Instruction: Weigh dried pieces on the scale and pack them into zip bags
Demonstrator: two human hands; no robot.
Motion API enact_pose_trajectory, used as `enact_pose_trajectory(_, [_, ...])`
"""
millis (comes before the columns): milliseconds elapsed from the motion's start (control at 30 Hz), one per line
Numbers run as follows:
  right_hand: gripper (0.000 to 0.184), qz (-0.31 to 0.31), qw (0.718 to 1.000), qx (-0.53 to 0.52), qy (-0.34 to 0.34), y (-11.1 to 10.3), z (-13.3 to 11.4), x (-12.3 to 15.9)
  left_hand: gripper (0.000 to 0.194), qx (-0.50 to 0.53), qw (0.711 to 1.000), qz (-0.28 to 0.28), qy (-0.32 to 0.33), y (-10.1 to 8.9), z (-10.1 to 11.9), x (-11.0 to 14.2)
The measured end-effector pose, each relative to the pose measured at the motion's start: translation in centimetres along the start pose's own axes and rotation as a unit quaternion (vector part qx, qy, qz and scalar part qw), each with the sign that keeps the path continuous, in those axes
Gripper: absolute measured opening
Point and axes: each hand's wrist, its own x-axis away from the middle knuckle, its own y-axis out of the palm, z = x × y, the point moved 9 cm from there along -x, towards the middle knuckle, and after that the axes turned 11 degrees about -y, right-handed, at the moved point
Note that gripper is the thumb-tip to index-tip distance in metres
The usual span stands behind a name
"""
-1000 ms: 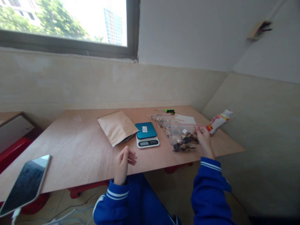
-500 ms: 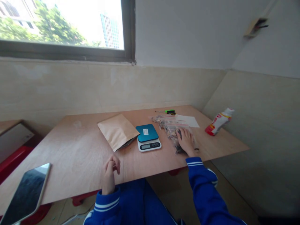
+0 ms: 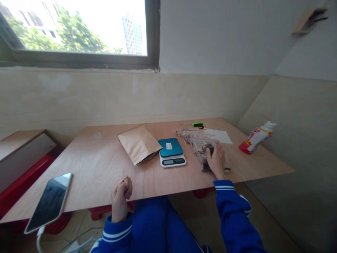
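Head view, sole view inspected. The right hand (image 3: 217, 161) lay on the nearest of several overlapping clear plastic bags (image 3: 199, 149), palm down with the fingers slightly spread. Whether it gripped the plastic could not be confirmed. That bag sat near the table's front edge and held dark and tan pieces (image 3: 206, 168), too small to identify. Whether its seal was closed could not be determined. The bags ran back to a sheet of white paper (image 3: 220, 136), which lay partly beneath them.

The left hand (image 3: 121, 191) was curled into a loose fist at the front edge of the plywood table (image 3: 92, 168), well apart from the bags and holding nothing visible.

A kitchen scale (image 3: 171, 161) stood just beside the bags, with a brown paper envelope (image 3: 139, 144) just to its left. A plastic bottle (image 3: 256, 137) lay on its side near the right end of the table. A phone (image 3: 50, 203) lay at the front left edge, apparently overhanging it, with a white cable (image 3: 39, 239) at its lower end.

Risks noted: an unsealed bag could spill its pieces over the front edge if pressed or dragged. A snagged cable could pull the phone down, and a knock could roll the bottle off.
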Motion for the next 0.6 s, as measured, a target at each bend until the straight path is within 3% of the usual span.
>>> enact_pose_trajectory(100, [0.059, 0.032, 0.999, -0.013, -0.011, -0.7, -2.1, 0.5, 0.039, -0.018, 0.999, 0.012, -0.025, 1.3, -1.3, 0.8])
enact_pose_trajectory(167, [0.057, 0.034, 0.999, -0.009, -0.019, -0.4, -3.7, 1.2, 0.041, -0.038, 0.998, -0.022, -0.042, 4.1, -2.5, 1.9])
enact_pose_trajectory(233, [0.055, 0.015, 1.0, 0.004, -0.019, 0.4, -4.9, 1.9, 0.044, -0.086, 0.983, -0.148, -0.067, 9.0, -4.1, 3.8])
enact_pose_trajectory(300, [0.054, -0.016, 0.999, 0.023, -0.025, 1.3, -5.6, 2.4, 0.044, -0.136, 0.949, -0.27, -0.088, 13.7, -5.9, 6.6])
enact_pose_trajectory(400, [0.052, -0.042, 0.997, 0.048, -0.037, 1.9, -5.9, 2.9, 0.042, -0.218, 0.884, -0.398, -0.108, 18.5, -9.6, 10.5])
enact_pose_trajectory(467, [0.05, -0.038, 0.997, 0.057, -0.04, 1.8, -5.8, 3.0, 0.041, -0.276, 0.859, -0.408, -0.141, 19.5, -13.2, 11.2])
enact_pose_trajectory(533, [0.05, -0.033, 0.996, 0.061, -0.047, 1.6, -5.8, 3.0, 0.038, -0.303, 0.841, -0.386, -0.227, 19.3, -17.7, 10.8])
enact_pose_trajectory(600, [0.049, -0.026, 0.996, 0.063, -0.052, 1.6, -5.9, 3.0, 0.035, -0.31, 0.83, -0.38, -0.266, 19.0, -21.0, 10.0])
